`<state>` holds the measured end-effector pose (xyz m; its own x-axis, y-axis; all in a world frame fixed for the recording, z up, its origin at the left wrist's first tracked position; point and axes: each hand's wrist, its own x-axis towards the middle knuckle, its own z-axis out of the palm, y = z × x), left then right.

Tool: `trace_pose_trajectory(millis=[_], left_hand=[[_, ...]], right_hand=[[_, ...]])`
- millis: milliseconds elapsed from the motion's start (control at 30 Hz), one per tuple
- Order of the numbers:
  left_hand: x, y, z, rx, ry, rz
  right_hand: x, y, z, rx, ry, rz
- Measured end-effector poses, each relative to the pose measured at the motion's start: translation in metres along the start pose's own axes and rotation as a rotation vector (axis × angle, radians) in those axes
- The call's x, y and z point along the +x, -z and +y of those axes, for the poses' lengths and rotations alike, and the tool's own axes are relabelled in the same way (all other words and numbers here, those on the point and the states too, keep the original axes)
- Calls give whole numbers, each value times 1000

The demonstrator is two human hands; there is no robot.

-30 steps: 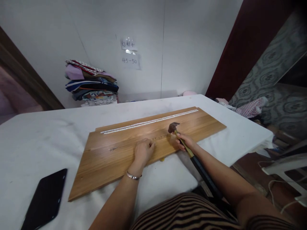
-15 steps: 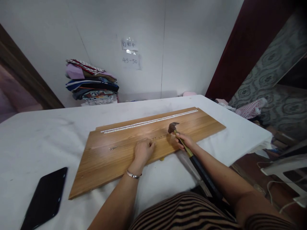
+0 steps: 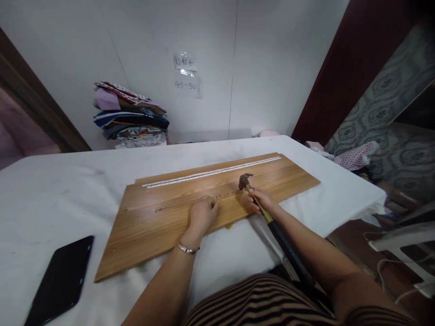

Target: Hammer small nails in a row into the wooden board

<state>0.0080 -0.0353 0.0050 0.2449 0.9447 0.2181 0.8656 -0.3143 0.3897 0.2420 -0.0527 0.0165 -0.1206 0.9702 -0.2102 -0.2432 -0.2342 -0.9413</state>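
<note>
A wooden board lies on the white table, with two pale printed strips along its far part. My right hand is wrapped round the handle of a hammer, whose head is just above the board right of the middle. Closed and resting on the board, my left hand is left of the hammer; what its fingers pinch, if anything, is too small to make out. A row of small nails runs between the hands. Several loose nails lie further left on the board.
A black phone lies on the white table at the near left. Folded cloths are stacked at the back left by the wall. A white plastic stool stands at the lower right, beyond the table edge.
Both hands and the hammer hold nearly the same places. The view has shifted very slightly, so the board's near left corner and the phone appear a little further left.
</note>
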Motion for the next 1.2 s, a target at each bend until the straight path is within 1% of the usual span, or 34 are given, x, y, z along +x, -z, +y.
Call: trace_pose_trajectory(millis=[100, 367, 600, 767, 967, 1200], left_hand=[[0, 1, 0, 8, -2, -21], [0, 2, 1, 10, -23, 2], [0, 2, 1, -14, 14, -35], [0, 1, 0, -8, -10, -12], [-1, 2, 1, -13, -7, -14], [-1, 1, 1, 9, -18, 3]], right_hand=[[-1, 0, -1, -1, 0, -1], [-5, -3, -2, 1, -9, -6], [-5, -4, -4, -20, -2, -8], [-5, -7, -7, -14, -45, 15], [-5, -7, -7, -35, -18, 12], [-4, -3, -4, -20, -25, 6]])
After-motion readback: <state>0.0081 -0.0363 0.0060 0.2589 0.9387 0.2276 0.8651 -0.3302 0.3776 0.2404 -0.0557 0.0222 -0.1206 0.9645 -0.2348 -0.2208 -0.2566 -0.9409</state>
